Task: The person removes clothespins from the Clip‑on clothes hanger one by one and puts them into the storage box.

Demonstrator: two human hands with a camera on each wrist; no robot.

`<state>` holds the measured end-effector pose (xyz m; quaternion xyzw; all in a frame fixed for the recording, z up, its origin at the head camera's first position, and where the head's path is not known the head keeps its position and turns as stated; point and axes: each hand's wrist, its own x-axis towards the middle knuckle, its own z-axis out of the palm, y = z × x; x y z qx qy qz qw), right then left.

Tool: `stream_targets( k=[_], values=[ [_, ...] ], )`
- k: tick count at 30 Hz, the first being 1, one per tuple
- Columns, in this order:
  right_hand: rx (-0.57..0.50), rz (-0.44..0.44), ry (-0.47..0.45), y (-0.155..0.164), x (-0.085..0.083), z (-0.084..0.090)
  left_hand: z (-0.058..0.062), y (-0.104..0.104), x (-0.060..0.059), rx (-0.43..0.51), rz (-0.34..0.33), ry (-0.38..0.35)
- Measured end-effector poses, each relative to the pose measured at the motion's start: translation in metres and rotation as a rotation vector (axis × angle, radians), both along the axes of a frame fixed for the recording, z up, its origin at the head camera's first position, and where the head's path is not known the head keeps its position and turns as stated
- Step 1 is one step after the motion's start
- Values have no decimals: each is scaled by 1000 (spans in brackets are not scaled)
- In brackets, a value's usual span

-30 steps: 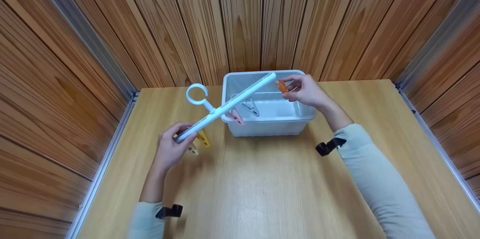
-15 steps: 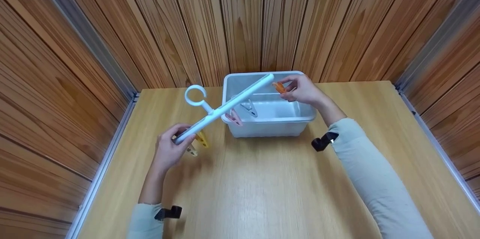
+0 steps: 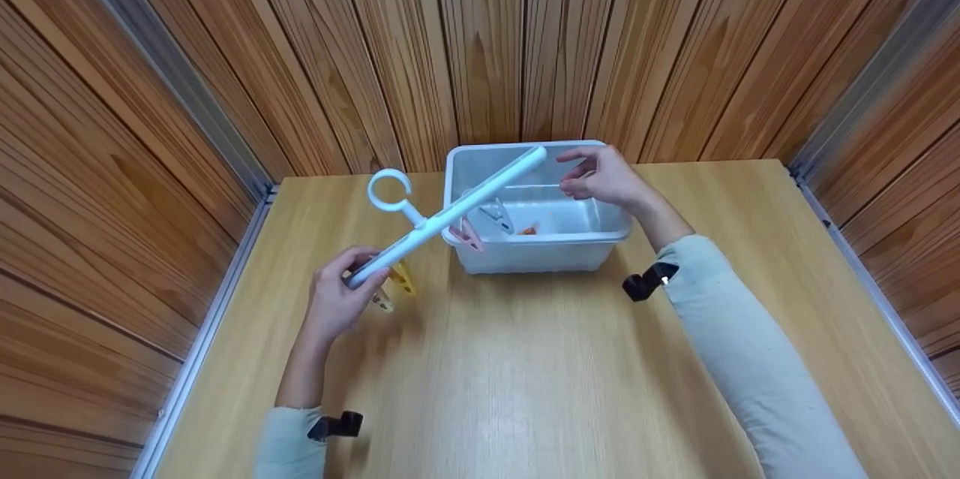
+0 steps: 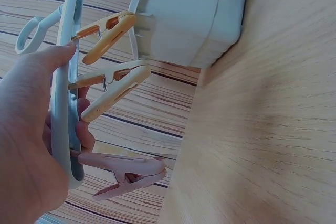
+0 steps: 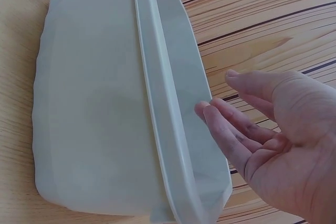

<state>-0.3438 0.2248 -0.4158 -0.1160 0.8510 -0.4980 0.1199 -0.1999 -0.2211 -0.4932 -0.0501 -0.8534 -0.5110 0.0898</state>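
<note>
My left hand (image 3: pixel 339 295) grips the lower end of a light-blue clip hanger (image 3: pixel 450 218), which slants up and right across the bin. Hanging from its bar are a yellow clothespin (image 3: pixel 403 278), a cream clothespin (image 4: pixel 116 88), a grey clothespin (image 3: pixel 496 216) and pink ones, such as the pink clothespin (image 4: pixel 126 174) below my left fingers. My right hand (image 3: pixel 600 177) is over the bin's right side, fingers loosely bent and thumb apart, holding nothing. Beyond the hanger's upper tip there is a small gap to these fingers. An orange clothespin (image 3: pixel 529 230) lies inside the bin, partly hidden by the front rim.
The white plastic bin (image 3: pixel 540 257) stands at the back of the wooden table (image 3: pixel 495 374), near the slatted wooden wall (image 3: pixel 495 43). Wooden side walls with metal rails (image 3: pixel 217 314) flank the table. A black wrist camera (image 3: pixel 336 426) is on the left sleeve.
My right hand has moved slightly left and released the orange clothespin, which has dropped into the bin. The hanger in my left hand has shifted slightly left.
</note>
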Motion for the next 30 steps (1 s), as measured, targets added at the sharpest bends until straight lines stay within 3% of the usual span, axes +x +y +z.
stream_targets(
  k=[6, 17, 22, 30],
  values=[
    [15, 0, -14, 2, 1, 3, 3, -1, -1, 9, -25, -17],
    [-61, -30, -43, 13, 3, 8, 16, -1, -12, -27, -25, -8],
    [-139, -41, -49, 18, 7, 5, 22, 3, -19, -52, -26, -18],
    [-276, -47, -78, 18, 16, -4, 29, 12, -29, -55, -54, 62]
  ],
)
